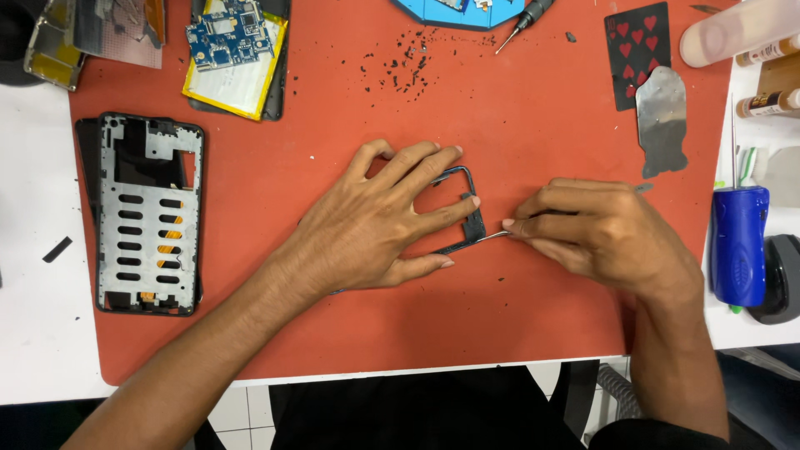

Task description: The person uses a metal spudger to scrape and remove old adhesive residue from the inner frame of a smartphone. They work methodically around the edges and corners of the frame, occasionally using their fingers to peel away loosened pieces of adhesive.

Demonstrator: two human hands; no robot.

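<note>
My left hand lies flat with fingers spread on a thin black phone frame in the middle of the red work mat, pressing it down. Most of the frame is hidden under the palm; only its right end shows. My right hand pinches a slim metal tool, whose tip touches the frame's right edge.
A silver phone mid-frame lies at the mat's left. A circuit board on a yellow battery sits top left. Black debris, a screwdriver, a playing card, a metal pry plate and a blue tool lie around.
</note>
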